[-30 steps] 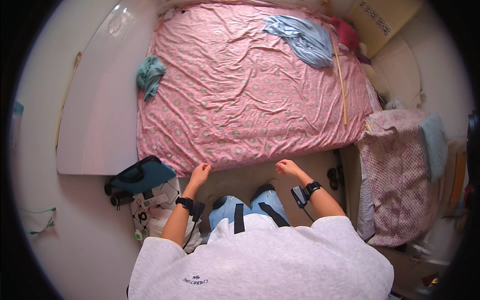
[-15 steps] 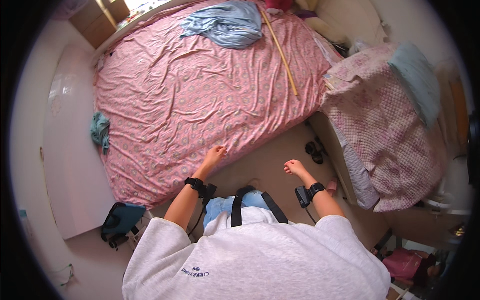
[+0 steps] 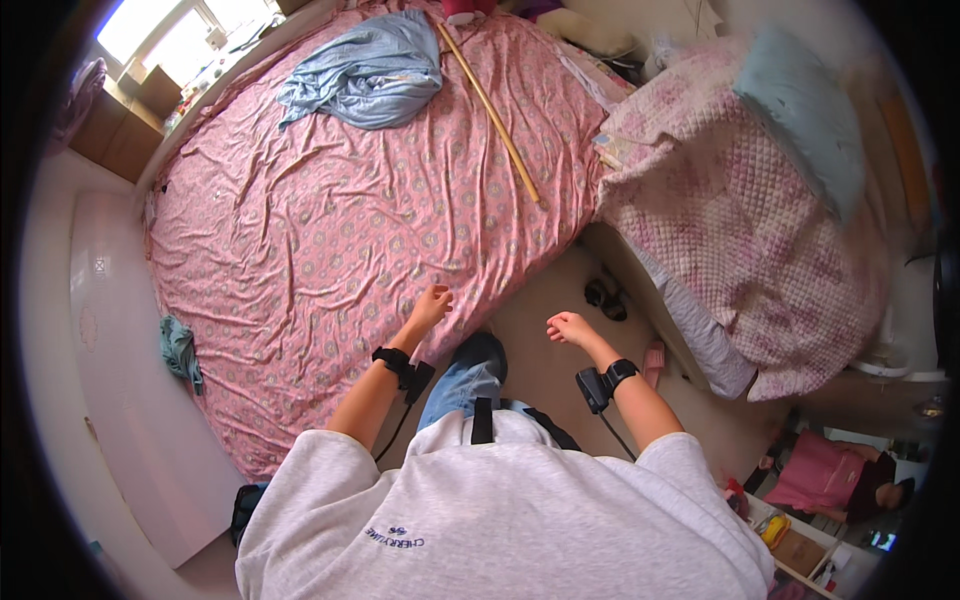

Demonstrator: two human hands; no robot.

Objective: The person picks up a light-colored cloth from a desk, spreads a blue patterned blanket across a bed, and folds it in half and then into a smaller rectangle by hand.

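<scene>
My left hand is held over the near edge of the bed, above a wrinkled pink patterned sheet. Its fingers bend loosely, a little apart, with nothing in them. Over the floor to the right of the bed edge hangs my right hand, its fingers loosely bent and nothing visible in them. Each wrist wears a black strap with a small black device. Farther up the bed lie a crumpled light-blue cloth and a thin wooden stick. Neither hand touches them.
A quilted pink-and-white cover with a pale blue pillow lies at right. Dark sandals and a pink slipper are on the floor. A teal cloth hangs at the bed's left edge. Cardboard boxes stand far left.
The view has shifted, so the bed and its cloth sit farther left and the window shows more. One shoe has come into view beside the bed. Both hands remain empty.
</scene>
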